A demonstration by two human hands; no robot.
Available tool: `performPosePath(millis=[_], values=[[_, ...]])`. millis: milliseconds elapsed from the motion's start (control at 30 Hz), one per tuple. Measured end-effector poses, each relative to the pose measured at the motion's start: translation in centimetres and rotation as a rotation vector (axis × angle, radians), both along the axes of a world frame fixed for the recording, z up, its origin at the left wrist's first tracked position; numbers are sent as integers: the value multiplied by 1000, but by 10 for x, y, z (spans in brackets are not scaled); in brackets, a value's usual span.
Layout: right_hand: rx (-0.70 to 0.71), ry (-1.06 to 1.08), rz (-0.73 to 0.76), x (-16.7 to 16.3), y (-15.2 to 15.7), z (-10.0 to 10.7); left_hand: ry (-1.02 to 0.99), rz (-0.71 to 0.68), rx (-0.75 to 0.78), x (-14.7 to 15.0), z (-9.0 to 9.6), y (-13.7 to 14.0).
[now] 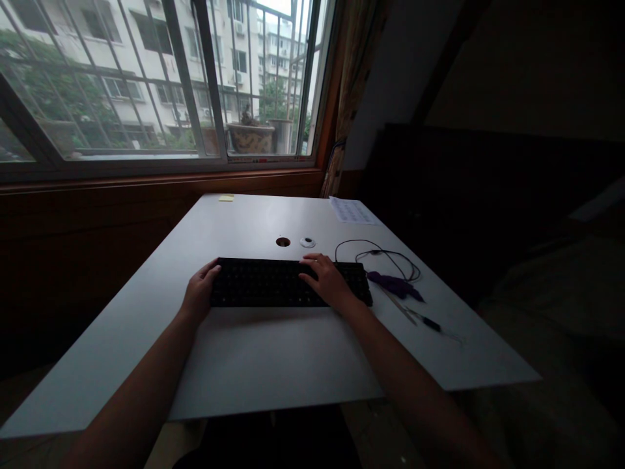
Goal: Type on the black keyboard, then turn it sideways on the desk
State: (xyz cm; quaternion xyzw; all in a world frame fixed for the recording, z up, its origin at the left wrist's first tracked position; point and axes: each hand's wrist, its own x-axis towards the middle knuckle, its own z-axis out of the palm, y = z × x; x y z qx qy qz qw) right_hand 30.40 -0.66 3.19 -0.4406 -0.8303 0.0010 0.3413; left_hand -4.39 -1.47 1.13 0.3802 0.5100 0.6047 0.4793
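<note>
A black keyboard (pixel 263 284) lies lengthwise across the white desk (pixel 273 371) in front of me. My left hand (pixel 201 286) holds its left end, with the thumb on top at the corner and the other fingers hidden behind the edge. Over the right part of the keys rests my right hand (pixel 326 279), its fingers stretched out and the thumb apart. Those fingertips reach toward the keyboard's far edge; whether they press any key cannot be made out. A thin black cable (pixel 385 251) runs in loops beyond the right end.
Right of the keyboard are a purple cloth (pixel 396 285), a thin metal tool (pixel 401 307) and a black-handled tool (pixel 431 324). Behind it are a round desk hole (pixel 283 242) and a white round cover (pixel 307 242). Farther back lie a printed sheet (pixel 352 210) and yellow notes (pixel 226 197).
</note>
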Motion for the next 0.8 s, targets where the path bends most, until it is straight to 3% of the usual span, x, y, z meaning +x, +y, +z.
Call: performPosePath(millis=[267,433,500,600,733,800], values=[[-61,-61,-87,-21,18,5,-28,-2,20,0,1,-2],[-152,154,-236,-27,27,11,-46,-9,23,0,1,-1],[-154,174,-204,-26,28,11,-43,-8,16,0,0,-1],[-131,42,-96,-23,26,8,-30,-6,11,1,0,-1],[-88,25,-195,-22,20,4,-37,-9,7,1,1,-1],[-53,21,-155,-23,14,5,-55,-19,8,0,0,-1]])
